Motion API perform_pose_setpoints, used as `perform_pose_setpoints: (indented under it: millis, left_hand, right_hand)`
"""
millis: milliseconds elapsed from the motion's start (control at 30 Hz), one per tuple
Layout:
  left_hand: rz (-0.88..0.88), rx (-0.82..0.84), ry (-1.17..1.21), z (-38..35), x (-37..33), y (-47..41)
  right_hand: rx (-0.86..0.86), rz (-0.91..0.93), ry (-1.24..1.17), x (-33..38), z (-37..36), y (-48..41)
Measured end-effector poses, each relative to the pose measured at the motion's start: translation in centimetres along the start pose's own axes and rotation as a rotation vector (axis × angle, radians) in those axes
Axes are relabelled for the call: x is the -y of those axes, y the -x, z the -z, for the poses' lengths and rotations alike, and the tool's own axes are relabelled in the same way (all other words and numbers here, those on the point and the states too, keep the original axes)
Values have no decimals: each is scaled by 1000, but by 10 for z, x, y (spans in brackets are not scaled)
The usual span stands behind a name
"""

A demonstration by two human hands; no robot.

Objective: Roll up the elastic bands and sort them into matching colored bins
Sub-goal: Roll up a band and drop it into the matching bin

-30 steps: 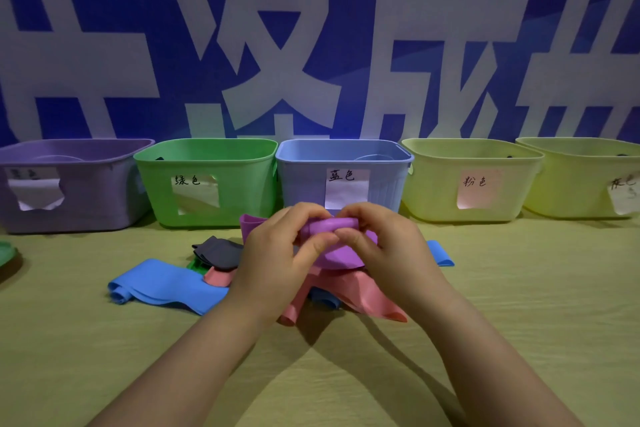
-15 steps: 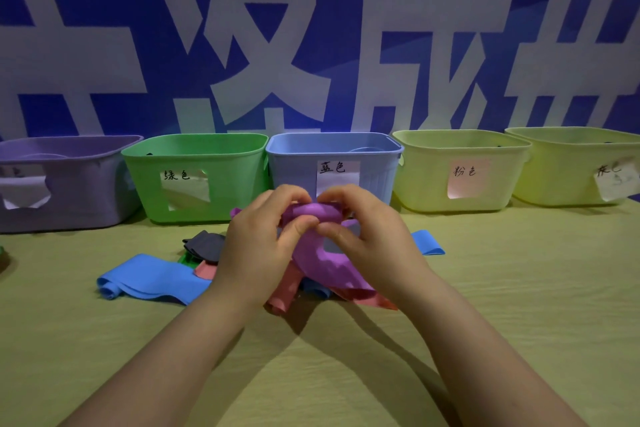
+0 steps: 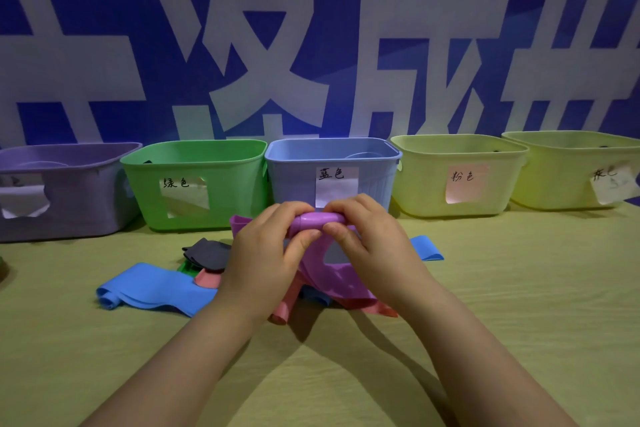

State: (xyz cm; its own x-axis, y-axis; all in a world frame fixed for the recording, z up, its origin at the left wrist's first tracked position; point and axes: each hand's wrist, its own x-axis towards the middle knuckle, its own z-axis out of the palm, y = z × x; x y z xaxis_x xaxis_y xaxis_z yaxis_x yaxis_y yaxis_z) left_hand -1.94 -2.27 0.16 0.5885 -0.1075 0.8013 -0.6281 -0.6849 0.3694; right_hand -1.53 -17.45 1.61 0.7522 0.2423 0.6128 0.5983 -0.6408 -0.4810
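Note:
A purple elastic band (image 3: 317, 221) is partly rolled into a tube at its top, and its loose tail hangs down toward the table. My left hand (image 3: 266, 260) and my right hand (image 3: 370, 246) pinch the roll from both ends, held above a pile of bands in front of the blue bin (image 3: 329, 156). In the pile lie a blue band (image 3: 149, 286), a dark grey band (image 3: 207, 253), a pink band (image 3: 284, 310), a sliver of green band (image 3: 185, 267) and another blue band (image 3: 427, 248). The purple bin (image 3: 69, 191) stands at the far left.
A row of bins lines the back: the purple one, then a green bin (image 3: 194, 156), the blue one, a yellow-green bin with a pink label (image 3: 457, 149) and another yellow-green bin (image 3: 571, 146). A blue wall with white characters rises behind. The table (image 3: 519, 305) is yellowish.
The purple roll has grown thicker at the top as both hands turned it, and the hanging tail has shortened. The camera view shifted slightly.

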Motion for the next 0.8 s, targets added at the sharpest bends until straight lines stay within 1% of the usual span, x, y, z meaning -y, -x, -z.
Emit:
perform_pose_setpoints:
  millis: [133, 233, 600, 800]
  left_hand:
    - [19, 5, -14, 0, 2, 0]
    - [41, 8, -14, 1, 4, 0]
    - [17, 18, -2, -3, 0, 2]
    - [25, 9, -10, -2, -1, 2]
  right_hand:
    - [8, 7, -41, -2, -1, 1]
    - [16, 44, -5, -1, -2, 3]
    - [-42, 75, -15, -6, -1, -1]
    - [-50, 14, -79, -3, 0, 2]
